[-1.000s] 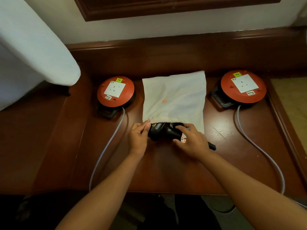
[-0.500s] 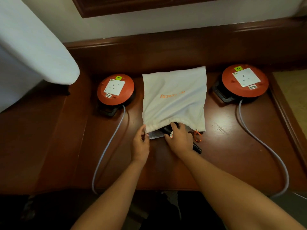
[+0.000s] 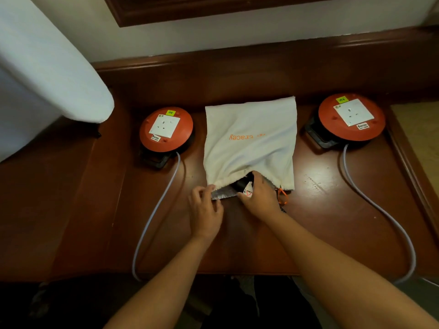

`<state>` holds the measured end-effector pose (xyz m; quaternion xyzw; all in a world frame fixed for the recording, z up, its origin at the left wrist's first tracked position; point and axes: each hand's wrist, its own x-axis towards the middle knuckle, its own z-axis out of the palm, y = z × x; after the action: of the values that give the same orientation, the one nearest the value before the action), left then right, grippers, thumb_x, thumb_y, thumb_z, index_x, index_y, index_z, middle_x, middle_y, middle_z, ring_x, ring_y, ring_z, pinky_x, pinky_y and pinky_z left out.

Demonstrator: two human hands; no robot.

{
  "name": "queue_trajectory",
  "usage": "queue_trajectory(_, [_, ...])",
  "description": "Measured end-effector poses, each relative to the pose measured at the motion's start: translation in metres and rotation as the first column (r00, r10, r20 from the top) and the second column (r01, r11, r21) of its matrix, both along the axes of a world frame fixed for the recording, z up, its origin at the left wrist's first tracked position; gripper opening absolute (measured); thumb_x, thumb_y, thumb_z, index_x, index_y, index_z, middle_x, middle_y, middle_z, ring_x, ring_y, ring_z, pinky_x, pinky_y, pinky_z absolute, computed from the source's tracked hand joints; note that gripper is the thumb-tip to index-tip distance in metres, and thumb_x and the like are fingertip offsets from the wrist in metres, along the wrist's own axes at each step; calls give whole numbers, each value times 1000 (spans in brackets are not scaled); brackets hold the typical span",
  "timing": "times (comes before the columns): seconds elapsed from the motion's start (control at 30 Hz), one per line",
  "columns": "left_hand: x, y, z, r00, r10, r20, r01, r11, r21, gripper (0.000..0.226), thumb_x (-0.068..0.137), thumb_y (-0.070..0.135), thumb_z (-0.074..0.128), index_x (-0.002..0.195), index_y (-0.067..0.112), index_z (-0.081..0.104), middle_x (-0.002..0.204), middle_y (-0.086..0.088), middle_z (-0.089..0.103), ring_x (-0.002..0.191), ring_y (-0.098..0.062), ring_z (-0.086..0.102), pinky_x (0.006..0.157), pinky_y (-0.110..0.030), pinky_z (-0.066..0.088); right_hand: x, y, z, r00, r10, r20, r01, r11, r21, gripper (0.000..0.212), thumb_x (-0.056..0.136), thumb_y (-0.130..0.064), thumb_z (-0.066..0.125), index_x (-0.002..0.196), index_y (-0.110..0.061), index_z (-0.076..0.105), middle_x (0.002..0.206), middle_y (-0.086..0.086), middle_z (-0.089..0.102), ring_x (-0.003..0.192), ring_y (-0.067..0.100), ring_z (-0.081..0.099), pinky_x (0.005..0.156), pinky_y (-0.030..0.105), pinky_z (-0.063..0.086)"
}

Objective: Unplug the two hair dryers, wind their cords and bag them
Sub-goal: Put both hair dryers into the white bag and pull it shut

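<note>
Holding the mouth of the soft cream drawstring bag with my left hand, fingers pinching its hem, I grip the glossy black hair dryer in my right hand, half inside the opening. Two round orange socket reels flank the bag on the polished wooden table, grey cables trailing off its front edge.

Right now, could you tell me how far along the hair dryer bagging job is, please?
Done: both reel sockets show no plug.

In hand: the left hand holds the white bag mouth open while the right hand pushes a black hair dryer inside.

Left: the orange drawstring hangs loose. Only one dryer shows; I cannot tell whether the other is already bagged.
</note>
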<state>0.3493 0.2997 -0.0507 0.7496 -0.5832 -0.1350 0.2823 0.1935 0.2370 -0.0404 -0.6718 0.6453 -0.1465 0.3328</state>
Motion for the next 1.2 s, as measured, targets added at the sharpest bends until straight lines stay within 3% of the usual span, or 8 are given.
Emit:
queue_trajectory(0.13, [-19, 28, -15, 912, -369, 177, 370, 929, 26, 40, 77, 21, 48, 115, 17, 56, 125, -13, 53, 117, -29, 42, 96, -42, 45, -37, 26, -7, 976, 63, -208, -74, 996, -45, 60, 82, -34, 65, 133, -14, 41, 126, 9, 56, 115, 31, 52, 91, 40, 42])
queue_trajectory(0.2, [-23, 29, -24, 878, -407, 253, 358, 907, 220, 50, 82, 29, 46, 129, 16, 53, 140, -11, 49, 133, -27, 35, 103, -47, 43, -48, 34, -9, 937, 90, -337, -79, 996, 45, 52, 88, -31, 59, 135, -16, 41, 127, 9, 55, 119, 31, 48, 93, 40, 41])
queue_trajectory(0.33, [-24, 12, -26, 903, -368, 223, 218, 838, 501, 67, 98, 38, 39, 153, 13, 10, 161, -6, 11, 149, -21, 5, 119, -41, 2, -49, 32, -11, 955, 102, -278, -65, 988, 140, 37, 94, -24, 53, 129, -13, 48, 124, 9, 57, 116, 29, 48, 86, 36, 43])
queue_trajectory(0.77, [-30, 7, -24, 893, -389, 225, 236, 832, 503, 60, 97, 39, 44, 149, 16, 25, 153, -2, 26, 140, -24, 23, 108, -41, 29, -20, 22, -6, 986, -10, -169, 3, 999, -38, 20, 94, -18, 53, 106, -2, 55, 109, 15, 58, 102, 31, 53, 76, 33, 29])
queue_trajectory(0.87, [-21, 8, -18, 964, -265, 9, 257, 944, 207, 44, 90, 31, 45, 130, 13, 50, 133, -10, 47, 121, -32, 48, 97, -49, 44, -15, 16, -6, 991, -31, -128, 27, 999, -26, 24, 94, -20, 52, 109, -2, 54, 111, 15, 57, 105, 32, 53, 80, 36, 38])
queue_trajectory(0.93, [-11, 6, -14, 998, -50, 38, 49, 999, 15, 39, 84, 30, 56, 120, 17, 48, 124, -11, 46, 107, -34, 52, 87, -47, 48, -15, 17, -7, 990, -40, -134, 39, 999, -5, 28, 96, -24, 51, 114, -3, 53, 115, 15, 56, 106, 32, 53, 81, 37, 40])
queue_trajectory(1.07, [5, -22, -10, 989, 146, -21, -133, 946, 296, 62, 81, 31, 71, 134, 14, 43, 130, -14, 47, 118, -31, 45, 91, -44, 43, -11, 23, -8, 993, -79, -89, 87, 993, 80, 29, 97, -26, 50, 118, -6, 47, 108, 18, 60, 96, 37, 58, 71, 40, 47])
queue_trajectory(1.2, [4, -32, -5, 947, 167, -275, -95, 961, 258, 5, 91, 10, 53, 90, 6, 56, 80, -10, 61, 72, -29, 58, 59, -36, 41, -4, 25, -6, 997, -83, -7, 83, 989, 121, 37, 91, -11, 56, 126, -5, 44, 112, 20, 57, 101, 39, 56, 78, 43, 49])
